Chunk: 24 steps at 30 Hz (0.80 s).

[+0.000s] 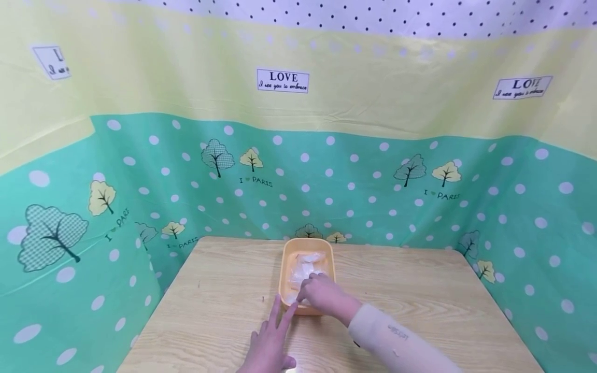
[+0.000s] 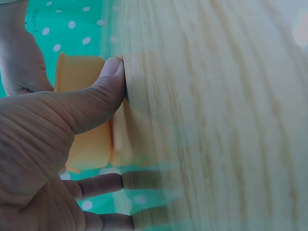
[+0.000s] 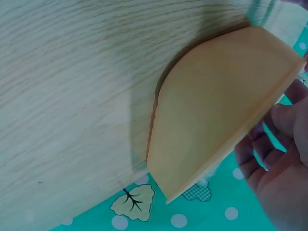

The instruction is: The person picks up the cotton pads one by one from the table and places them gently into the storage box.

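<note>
An orange plastic bin [image 1: 283, 269] stands on the table, holding several crinkled, clear-whitish plastic bags [image 1: 305, 267]. My right hand [image 1: 326, 295] reaches over its near right side, fingers curled and pinching at a whitish bit of the plastic near the front; the fingertips are partly hidden. In the right wrist view, the right hand [image 3: 284, 159] is bent behind the rim of the tilted-looking bin [image 3: 216, 101]. My left hand [image 1: 270, 339] has its fingers extended, tips at the bin's near left corner. The left wrist view shows the left thumb [image 2: 103, 89] straight, in front of the bin's wall [image 2: 89, 149].
The wood-grain table [image 1: 224, 290] extends on both sides of the bin. A green and yellow patterned cloth [image 1: 326, 181] hangs behind it and at both sides. A small dark object [image 1: 356, 343] shows partly beneath the right sleeve.
</note>
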{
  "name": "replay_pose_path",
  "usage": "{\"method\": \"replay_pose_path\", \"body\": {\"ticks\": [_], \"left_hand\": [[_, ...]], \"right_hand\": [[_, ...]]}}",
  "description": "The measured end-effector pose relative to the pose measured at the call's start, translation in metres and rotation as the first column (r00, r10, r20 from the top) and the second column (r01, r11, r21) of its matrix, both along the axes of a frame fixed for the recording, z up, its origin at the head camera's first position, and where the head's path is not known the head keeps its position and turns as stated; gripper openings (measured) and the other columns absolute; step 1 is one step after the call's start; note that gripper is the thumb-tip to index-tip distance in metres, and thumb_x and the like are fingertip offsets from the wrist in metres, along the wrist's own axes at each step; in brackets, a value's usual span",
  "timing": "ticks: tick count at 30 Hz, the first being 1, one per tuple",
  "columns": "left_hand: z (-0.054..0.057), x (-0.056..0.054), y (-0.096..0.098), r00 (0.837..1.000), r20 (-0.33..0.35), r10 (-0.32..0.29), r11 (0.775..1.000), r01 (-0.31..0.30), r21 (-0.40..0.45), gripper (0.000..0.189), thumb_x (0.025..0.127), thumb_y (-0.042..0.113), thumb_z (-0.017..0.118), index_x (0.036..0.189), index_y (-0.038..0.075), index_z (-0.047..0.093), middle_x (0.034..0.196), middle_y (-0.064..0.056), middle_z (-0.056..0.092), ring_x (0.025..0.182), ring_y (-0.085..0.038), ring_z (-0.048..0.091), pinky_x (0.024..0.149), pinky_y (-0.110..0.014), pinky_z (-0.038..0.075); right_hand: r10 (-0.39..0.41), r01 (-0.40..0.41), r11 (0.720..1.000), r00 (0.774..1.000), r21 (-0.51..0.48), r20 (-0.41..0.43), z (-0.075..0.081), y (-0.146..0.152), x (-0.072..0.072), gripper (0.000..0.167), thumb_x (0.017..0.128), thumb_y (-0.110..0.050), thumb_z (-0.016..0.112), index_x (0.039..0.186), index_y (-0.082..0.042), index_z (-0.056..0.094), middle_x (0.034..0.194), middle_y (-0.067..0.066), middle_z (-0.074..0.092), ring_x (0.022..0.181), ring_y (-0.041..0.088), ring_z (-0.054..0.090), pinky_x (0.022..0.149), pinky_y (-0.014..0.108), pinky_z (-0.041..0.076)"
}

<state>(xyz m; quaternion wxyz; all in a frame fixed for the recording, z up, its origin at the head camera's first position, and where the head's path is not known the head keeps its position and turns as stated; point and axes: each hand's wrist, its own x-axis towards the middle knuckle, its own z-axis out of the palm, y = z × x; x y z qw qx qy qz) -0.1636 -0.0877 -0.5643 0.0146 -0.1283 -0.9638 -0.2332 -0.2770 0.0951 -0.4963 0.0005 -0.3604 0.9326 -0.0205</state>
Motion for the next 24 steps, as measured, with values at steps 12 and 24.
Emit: {"method": "replay_pose_path", "body": {"ticks": [12,24], "left_hand": [[-0.002,0.001,0.0,1.0,0.018,0.001,1.0,-0.001,0.001,0.135,0.059,0.031,0.102,0.17,0.033,0.025,0.179,-0.023,0.008,0.127,-0.06,0.059,0.091,-0.092,0.046],[0.002,-0.003,-0.004,0.998,0.05,-0.048,0.999,0.047,0.015,0.131,0.065,0.034,0.099,0.171,0.033,0.022,0.18,-0.023,0.003,0.128,-0.06,0.058,0.092,-0.091,0.046]], "right_hand": [[-0.085,0.083,0.996,0.993,0.028,0.08,-0.004,-0.001,0.004,0.021,0.1,-0.022,0.071,0.112,-0.034,0.084,0.11,-0.008,0.079,0.097,0.014,0.063,0.089,0.034,0.056],[-0.147,0.169,0.951,0.984,-0.26,0.103,0.012,0.061,-0.001,0.038,0.1,0.002,0.058,0.127,-0.016,0.078,0.127,0.011,0.077,0.121,0.033,0.07,0.11,0.053,0.059]]}}
